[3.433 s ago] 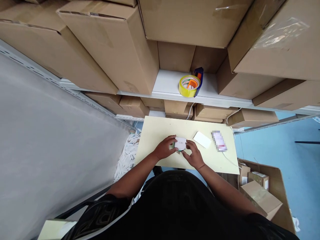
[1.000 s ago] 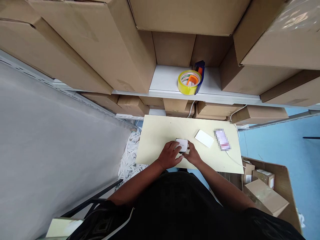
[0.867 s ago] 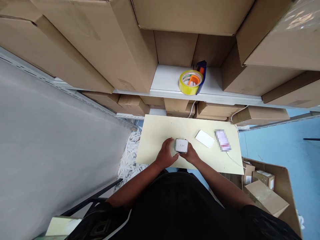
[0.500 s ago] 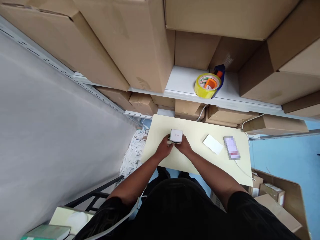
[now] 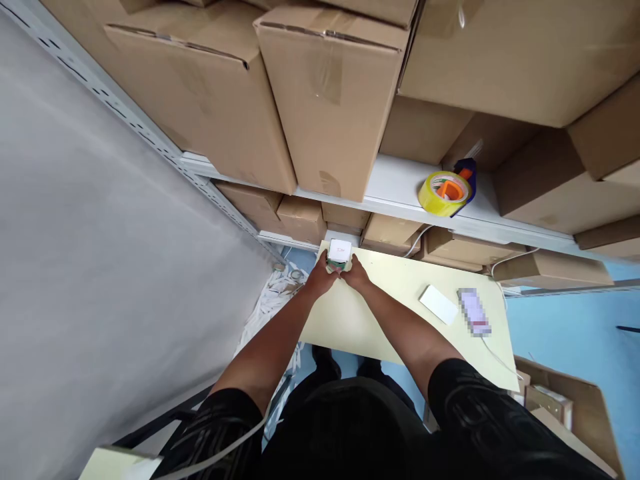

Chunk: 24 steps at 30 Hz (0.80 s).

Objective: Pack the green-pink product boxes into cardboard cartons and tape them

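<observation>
A small white box [image 5: 339, 252] with a green lower edge is gripped between both my hands at the far left corner of the pale yellow table [image 5: 395, 320]. My left hand [image 5: 320, 277] closes on its left side and my right hand [image 5: 356, 273] closes on its right side. Both arms reach forward from my black sleeves. Whether the box rests on the table or hangs just above it is unclear.
A white card [image 5: 439, 304] and a phone [image 5: 474, 312] with a cable lie on the table's right. A yellow tape dispenser [image 5: 445, 192] sits on the white shelf [image 5: 390, 190] among cardboard boxes [image 5: 330, 93]. White paper strips [image 5: 273, 297] litter the floor at left.
Both hands have carried the white box from the table's near middle to its far left corner. The view has swung left with them.
</observation>
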Motion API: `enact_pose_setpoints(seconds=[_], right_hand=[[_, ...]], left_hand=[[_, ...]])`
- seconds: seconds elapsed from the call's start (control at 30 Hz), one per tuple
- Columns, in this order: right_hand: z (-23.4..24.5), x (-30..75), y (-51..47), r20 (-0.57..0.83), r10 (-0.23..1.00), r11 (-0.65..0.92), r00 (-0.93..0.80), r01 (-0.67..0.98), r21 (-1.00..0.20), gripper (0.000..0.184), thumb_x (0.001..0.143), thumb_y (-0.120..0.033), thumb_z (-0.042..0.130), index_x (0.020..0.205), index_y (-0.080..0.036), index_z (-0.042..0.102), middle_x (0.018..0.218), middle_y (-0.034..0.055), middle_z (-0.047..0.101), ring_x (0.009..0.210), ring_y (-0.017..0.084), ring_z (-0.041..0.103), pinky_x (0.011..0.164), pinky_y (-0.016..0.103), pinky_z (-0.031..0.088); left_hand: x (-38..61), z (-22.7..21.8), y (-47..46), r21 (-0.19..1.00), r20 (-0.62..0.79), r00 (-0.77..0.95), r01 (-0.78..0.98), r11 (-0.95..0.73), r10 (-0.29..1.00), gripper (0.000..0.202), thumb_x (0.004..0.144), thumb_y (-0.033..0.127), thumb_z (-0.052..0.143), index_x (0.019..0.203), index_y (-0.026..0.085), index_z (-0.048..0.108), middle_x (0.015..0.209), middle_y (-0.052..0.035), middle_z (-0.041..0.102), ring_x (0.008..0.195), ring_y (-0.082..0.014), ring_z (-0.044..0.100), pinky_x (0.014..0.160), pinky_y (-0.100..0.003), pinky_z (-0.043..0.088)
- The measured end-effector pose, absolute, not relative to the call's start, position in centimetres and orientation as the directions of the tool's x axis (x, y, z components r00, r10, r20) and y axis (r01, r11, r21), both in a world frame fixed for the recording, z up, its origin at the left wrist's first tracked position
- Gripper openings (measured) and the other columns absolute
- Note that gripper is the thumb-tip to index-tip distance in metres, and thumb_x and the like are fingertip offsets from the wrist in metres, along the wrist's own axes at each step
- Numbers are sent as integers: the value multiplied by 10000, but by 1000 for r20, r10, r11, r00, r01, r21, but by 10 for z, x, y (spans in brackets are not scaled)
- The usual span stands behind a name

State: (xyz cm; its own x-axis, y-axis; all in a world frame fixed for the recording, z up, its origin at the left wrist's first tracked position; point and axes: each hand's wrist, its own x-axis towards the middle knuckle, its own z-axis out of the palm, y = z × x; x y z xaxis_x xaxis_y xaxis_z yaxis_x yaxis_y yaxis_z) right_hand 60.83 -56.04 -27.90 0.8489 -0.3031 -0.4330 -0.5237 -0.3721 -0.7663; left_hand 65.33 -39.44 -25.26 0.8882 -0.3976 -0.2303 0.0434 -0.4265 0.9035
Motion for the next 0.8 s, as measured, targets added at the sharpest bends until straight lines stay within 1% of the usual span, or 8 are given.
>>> enact_pose_setpoints(seconds=[0.1,0.2,0.3,0.4,0.5,0.57,0.67,0.8], right_hand=[[-276,574,-566,-515,-398,-309,760,-639,-704,1019,748,-338,759,1622,-185,256,1592,174,462,1397,313,530,1121,412,457],[-275,518,-571,-542,-441,-240,715,-676,-697,896,798,-359,704,1596,-222,320,1530,136,538,1239,271,644,1016,375,517],[-275,450,-576,-549,-486,-198,680,-698,-688,766,826,-362,670,1535,-234,412,1395,105,639,1033,226,704,919,344,534],[-271,381,-581,-556,-555,-161,619,-736,-658,643,820,-346,673,1434,-240,516,1235,67,707,963,206,702,876,321,520],[-263,322,-588,-545,-639,-94,542,-758,-645,564,826,-344,665,1370,-234,563,1134,49,731,926,202,698,834,310,510],[-258,289,-594,-536,-680,-56,501,-764,-643,540,840,-343,642,1361,-220,568,1080,43,740,902,200,696,806,304,502],[-255,250,-606,-524,-706,-37,477,-763,-646,505,851,-326,616,1338,-196,588,997,35,745,899,206,696,793,299,489],[-261,214,-629,-506,-696,-68,509,-749,-659,472,847,-307,619,1297,-165,626,977,54,744,901,223,689,800,310,477]], left_hand=[[650,-256,-387,905,-271,868,82,-418,-416,1023,758,273,802,1633,211,276,1592,-177,478,1438,-346,501,1181,-463,398],[645,-254,-372,899,-313,857,127,-420,-410,995,779,285,785,1629,210,273,1611,-194,445,1433,-350,509,1158,-472,429],[631,-249,-348,894,-328,848,135,-428,-416,851,807,285,732,1568,196,361,1570,-203,490,1381,-327,564,1116,-465,476],[610,-246,-317,887,-336,831,121,-445,-443,670,817,332,684,1440,185,485,1499,-198,559,1293,-299,636,1066,-445,523],[588,-244,-292,870,-339,790,56,-490,-511,545,810,412,648,1301,192,562,1409,-165,638,1217,-287,684,1059,-446,532],[572,-241,-286,843,-351,758,-1,-539,-550,498,805,446,623,1235,198,586,1359,-149,672,1167,-288,707,1044,-458,543],[544,-232,-296,801,-368,702,-94,-592,-610,449,812,466,591,1187,219,603,1327,-119,694,1122,-280,721,1013,-455,562],[503,-217,-331,798,-343,664,-167,-580,-664,446,812,473,594,1179,222,623,1287,-108,714,1122,-275,717,979,-429,576]])
